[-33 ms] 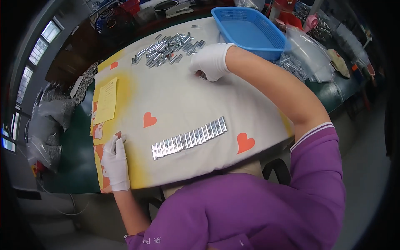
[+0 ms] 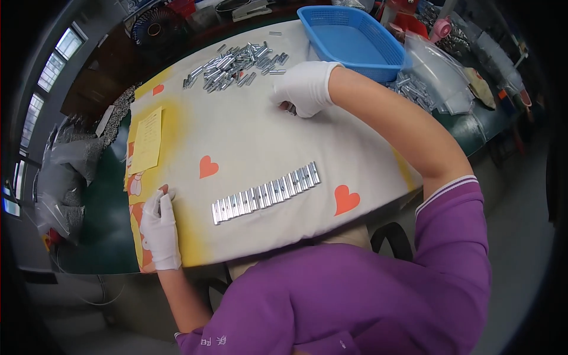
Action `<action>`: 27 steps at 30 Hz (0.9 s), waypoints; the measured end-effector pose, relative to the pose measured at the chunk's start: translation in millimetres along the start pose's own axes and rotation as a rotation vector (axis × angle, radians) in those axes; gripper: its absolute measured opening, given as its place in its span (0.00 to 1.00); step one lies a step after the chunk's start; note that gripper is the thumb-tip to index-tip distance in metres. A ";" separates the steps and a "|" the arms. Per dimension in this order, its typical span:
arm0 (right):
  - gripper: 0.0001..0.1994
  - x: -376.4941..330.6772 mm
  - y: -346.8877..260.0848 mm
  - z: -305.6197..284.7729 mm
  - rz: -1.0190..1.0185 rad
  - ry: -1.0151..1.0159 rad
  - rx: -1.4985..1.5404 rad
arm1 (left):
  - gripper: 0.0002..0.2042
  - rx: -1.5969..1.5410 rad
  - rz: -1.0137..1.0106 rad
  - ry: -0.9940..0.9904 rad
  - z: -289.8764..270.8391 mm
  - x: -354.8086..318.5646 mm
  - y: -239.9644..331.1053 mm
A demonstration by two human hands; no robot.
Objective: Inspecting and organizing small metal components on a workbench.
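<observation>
My right hand (image 2: 305, 89), in a white glove with bare fingertips, is closed over the cloth just right of a loose pile of short silver metal tubes (image 2: 231, 68). Shiny metal shows between its curled fingers, seemingly tubes; how many is hidden. Nearer to me, a slanting row of metal tubes (image 2: 265, 194) lies side by side on the cloth. By the table's left edge rests my left hand (image 2: 160, 228), gloved the same way, thumb and fingers drawn together. Whatever they might hold is too small to make out.
A blue plastic basket (image 2: 355, 44) stands at the far right, with more metal tubes (image 2: 413, 92) and clear plastic bags (image 2: 438, 71) beside it. A yellow paper sheet (image 2: 147, 141) lies on the left of the cloth. Filled plastic bags (image 2: 71, 165) sit beyond the left edge.
My right hand has moved slightly right, away from the pile, still closed. One tube beside it now shows more fully. The whole view has shifted a little.
</observation>
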State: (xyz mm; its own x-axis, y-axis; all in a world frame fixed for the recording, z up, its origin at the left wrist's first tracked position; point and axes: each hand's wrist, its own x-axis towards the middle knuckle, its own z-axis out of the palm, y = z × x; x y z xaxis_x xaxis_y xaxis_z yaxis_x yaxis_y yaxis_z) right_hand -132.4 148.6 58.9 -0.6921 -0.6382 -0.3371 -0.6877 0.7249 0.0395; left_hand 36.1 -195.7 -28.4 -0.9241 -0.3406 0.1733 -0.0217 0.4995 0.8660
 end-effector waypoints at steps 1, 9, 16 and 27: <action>0.13 -14.2 -3.8 5.6 -0.037 0.020 0.002 | 0.12 0.007 -0.004 -0.005 -0.9 3.2 -4.4; 0.13 -104.2 -33.9 61.3 -0.288 0.290 0.477 | 0.13 0.000 0.045 0.014 3.0 7.4 -7.1; 0.24 -123.8 -74.2 84.4 0.058 0.530 0.733 | 0.19 0.221 0.584 -0.245 38.8 -54.0 76.9; 0.26 -148.8 -79.3 101.6 0.221 0.741 0.686 | 0.28 0.343 0.877 -0.778 109.8 -67.8 122.4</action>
State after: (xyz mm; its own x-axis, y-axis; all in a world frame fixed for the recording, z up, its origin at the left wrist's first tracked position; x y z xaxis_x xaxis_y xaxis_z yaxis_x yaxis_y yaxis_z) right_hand 47.4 212.4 10.3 -0.9089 -0.3036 0.2859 -0.4167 0.6889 -0.5931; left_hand 54.2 -24.0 14.3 -0.6551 0.7263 0.2083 0.7332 0.5446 0.4072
